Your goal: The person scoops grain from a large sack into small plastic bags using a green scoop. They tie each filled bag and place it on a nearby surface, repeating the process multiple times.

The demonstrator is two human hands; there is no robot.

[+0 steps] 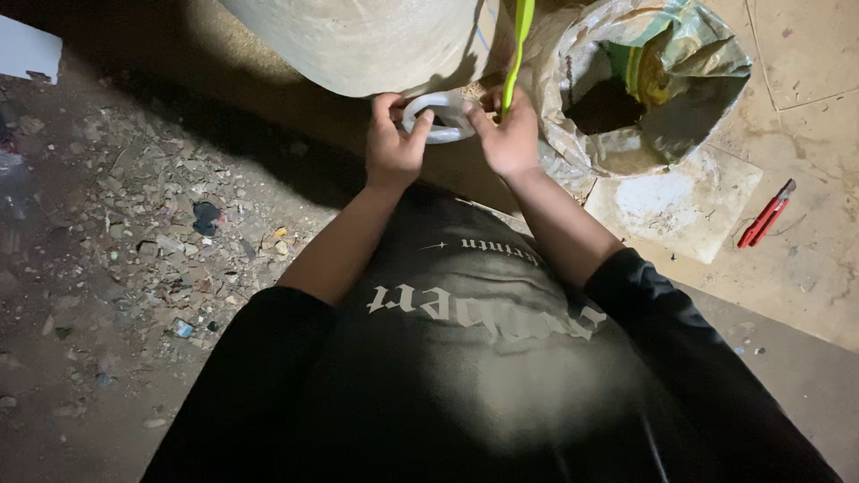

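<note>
Nearest the camera: person's black printed shirt [474, 358], sleeves pushed up, both forearms reaching fwd over the floor [805, 268].

L hand [394, 148]: fingers curled closed round the left side of a clear tape roll [438, 118], thumb across its rim. R hand [510, 139]: closed on the roll's right side, fingertips on the rim. Roll held off the floor between both hands, touching each, directly below the bottom edge of a large pale wrapped cylinder [358, 40].

A bright yellow-green strip [517, 49] hangs down just behind the R hand; whether the hand grips it, cannot tell.

L of the arms: loose rubble and debris [170, 224] spread over bare ground. R, on the tiled part of the floor, well apart from the hands: red cutter [766, 215] lying flat.

Far R, beside the cylinder: open woven sack [644, 89], mouth rolled back, dark contents inside, not identifiable.
</note>
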